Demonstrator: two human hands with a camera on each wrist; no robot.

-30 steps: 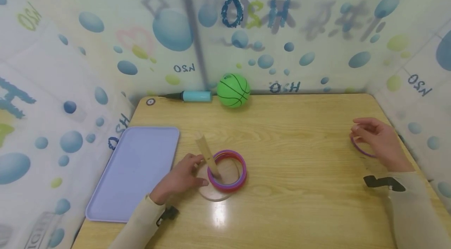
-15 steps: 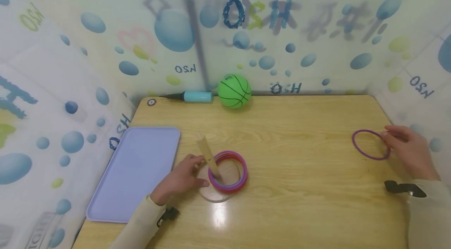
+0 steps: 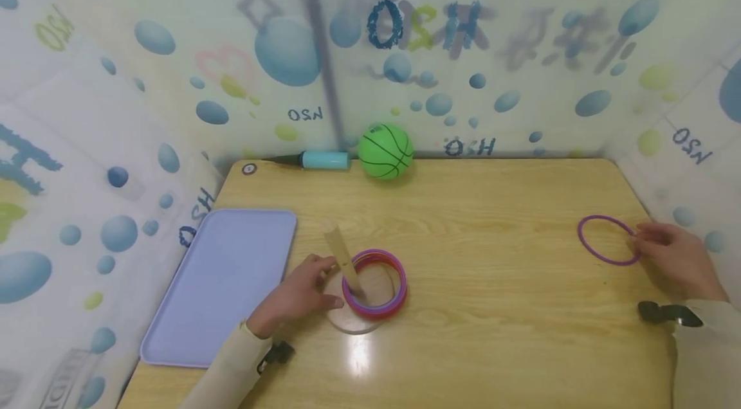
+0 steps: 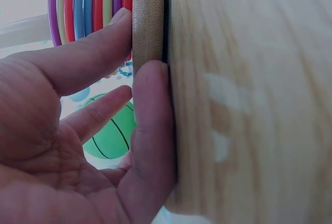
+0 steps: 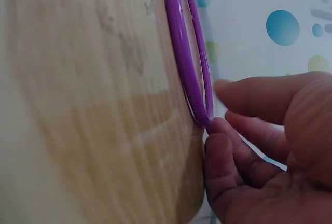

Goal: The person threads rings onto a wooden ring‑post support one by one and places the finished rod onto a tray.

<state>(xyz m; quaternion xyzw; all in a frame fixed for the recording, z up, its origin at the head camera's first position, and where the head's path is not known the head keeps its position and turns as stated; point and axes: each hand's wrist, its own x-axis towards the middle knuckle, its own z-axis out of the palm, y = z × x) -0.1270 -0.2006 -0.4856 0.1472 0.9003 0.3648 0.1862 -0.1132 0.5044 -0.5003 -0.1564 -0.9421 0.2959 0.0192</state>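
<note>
A ring-toss stand has a wooden peg [image 3: 341,261] on a round base [image 3: 347,320]. Several coloured rings [image 3: 376,313] are stacked round the peg, showing purple, red, green and blue in the left wrist view. My left hand [image 3: 298,293] grips the left rim of the base, its thumb against the top. Lying flat on the table's right side is a single purple ring [image 3: 596,256]. My right hand [image 3: 677,261] is at that ring's right edge. In the right wrist view the fingertips [image 5: 218,130] are right at the purple ring's end, and the thumb stands apart from it.
A lilac tray [image 3: 226,287] lies on the left of the wooden table [image 3: 492,332]. A green ball [image 3: 385,152] and a blue hand pump [image 3: 325,160] are along the back edge. Patterned walls [image 3: 521,42] close in the table at the back and sides.
My right hand has moved right and nearer to me, from over the purple ring to its right edge, uncovering most of it. My left hand stays on the base.
</note>
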